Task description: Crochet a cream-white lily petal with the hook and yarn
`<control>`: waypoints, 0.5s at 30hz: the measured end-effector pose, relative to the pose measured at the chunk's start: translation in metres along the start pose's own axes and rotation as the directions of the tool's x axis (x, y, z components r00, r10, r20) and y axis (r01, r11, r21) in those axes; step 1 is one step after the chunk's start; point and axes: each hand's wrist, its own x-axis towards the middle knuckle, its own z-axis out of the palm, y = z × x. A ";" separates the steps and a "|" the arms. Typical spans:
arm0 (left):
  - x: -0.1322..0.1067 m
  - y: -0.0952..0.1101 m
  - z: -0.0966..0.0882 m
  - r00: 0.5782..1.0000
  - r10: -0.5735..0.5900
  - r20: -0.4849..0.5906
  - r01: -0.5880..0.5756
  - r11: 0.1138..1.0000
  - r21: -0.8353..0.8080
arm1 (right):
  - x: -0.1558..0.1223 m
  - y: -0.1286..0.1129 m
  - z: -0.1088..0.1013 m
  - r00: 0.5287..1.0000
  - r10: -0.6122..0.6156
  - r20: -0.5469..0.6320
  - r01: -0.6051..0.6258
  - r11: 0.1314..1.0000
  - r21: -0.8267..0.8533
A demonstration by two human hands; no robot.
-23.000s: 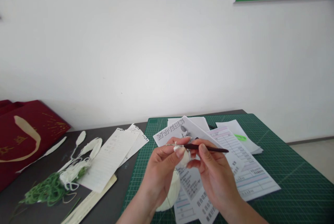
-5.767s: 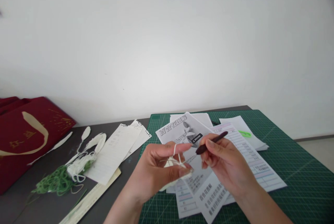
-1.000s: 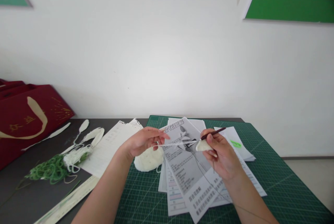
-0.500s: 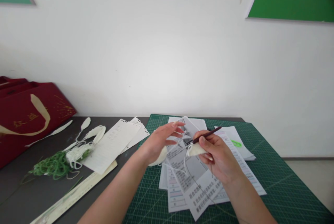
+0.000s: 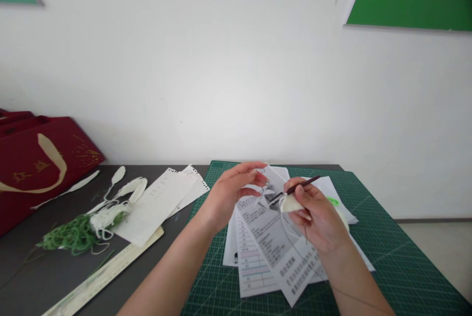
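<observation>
My right hand (image 5: 317,215) is closed around a crochet hook with a dark red handle (image 5: 304,185). A small white crocheted piece (image 5: 292,204) is pinched in the same hand, and the metal tip points left. To the left, my left hand (image 5: 241,188) is raised with curved fingers apart. White yarn seems to pass by its fingertips, but how it runs there is unclear. Partly hidden behind my right wrist is another cream piece (image 5: 342,217). Printed sheets (image 5: 271,237) lie under both hands, and a thin wire hangs below the crocheted piece.
A green cutting mat (image 5: 391,237) carries the sheets and a bright green clip (image 5: 333,201). On the left lie green yarn (image 5: 70,235), white yarn (image 5: 103,220), white crocheted petals (image 5: 118,175), handwritten pages (image 5: 155,203) and a pale strip (image 5: 110,272). A red bag (image 5: 44,158) leans behind.
Both hands have shifted slightly right, with the crocheted piece and hook. A cream piece formerly under my left hand no longer shows there; one now shows behind my right wrist. The top sheet shifted right.
</observation>
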 end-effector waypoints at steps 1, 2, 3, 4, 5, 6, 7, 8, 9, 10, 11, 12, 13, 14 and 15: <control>0.005 -0.011 0.007 0.999 -0.014 0.042 0.013 1.000 0.013 | -0.002 -0.006 -0.002 1.000 -0.022 -0.004 0.022 1.000 0.007; 0.010 -0.022 0.016 0.997 -0.023 0.078 0.020 0.999 0.038 | -0.005 -0.013 -0.005 0.999 -0.041 -0.010 0.041 0.999 0.009; 0.014 -0.033 0.026 0.992 -0.030 0.124 0.023 0.998 0.062 | -0.010 -0.020 -0.007 0.998 -0.062 -0.016 0.062 0.998 0.008; 0.017 -0.043 0.036 0.985 -0.027 0.169 0.014 0.997 0.080 | -0.016 -0.028 -0.010 0.996 -0.082 -0.022 0.082 0.997 0.006; 0.020 -0.052 0.048 0.978 -0.011 0.207 -0.008 0.996 0.094 | -0.023 -0.036 -0.012 0.993 -0.110 -0.029 0.110 0.994 -0.013; 0.022 -0.057 0.060 0.973 0.013 0.232 -0.039 0.994 0.104 | -0.030 -0.043 -0.014 0.986 -0.152 -0.062 0.151 0.988 -0.024; 0.024 -0.061 0.072 0.962 0.042 0.269 -0.074 0.991 0.112 | -0.038 -0.051 -0.017 0.974 -0.201 -0.109 0.198 0.980 -0.034; 0.026 -0.062 0.084 0.945 0.070 0.319 -0.114 0.986 0.120 | -0.045 -0.058 -0.019 0.956 -0.249 -0.158 0.245 0.968 -0.042; 0.027 -0.063 0.096 0.922 0.096 0.376 -0.155 0.979 0.130 | -0.052 -0.064 -0.022 0.938 -0.280 -0.206 0.277 0.960 -0.047; 0.027 -0.062 0.107 0.893 0.120 0.433 -0.200 0.969 0.145 | -0.058 -0.070 -0.025 0.922 -0.298 -0.247 0.299 0.954 -0.036; 0.027 -0.062 0.117 0.866 0.143 0.480 -0.250 0.953 0.169 | -0.063 -0.076 -0.028 0.908 -0.319 -0.270 0.325 0.945 -0.023; 0.027 -0.063 0.126 0.832 0.164 0.530 -0.308 0.931 0.195 | -0.067 -0.082 -0.031 0.895 -0.336 -0.292 0.346 0.938 -0.017; 0.026 -0.064 0.135 0.796 0.171 0.580 -0.362 0.904 0.229 | -0.071 -0.086 -0.033 0.885 -0.361 -0.295 0.373 0.928 -0.015; 0.025 -0.066 0.143 0.766 0.165 0.621 -0.407 0.872 0.271 | -0.074 -0.090 -0.034 0.879 -0.375 -0.296 0.388 0.922 -0.016; 0.024 -0.068 0.150 0.751 0.150 0.642 -0.440 0.839 0.319 | -0.077 -0.093 -0.035 0.875 -0.385 -0.293 0.398 0.917 -0.017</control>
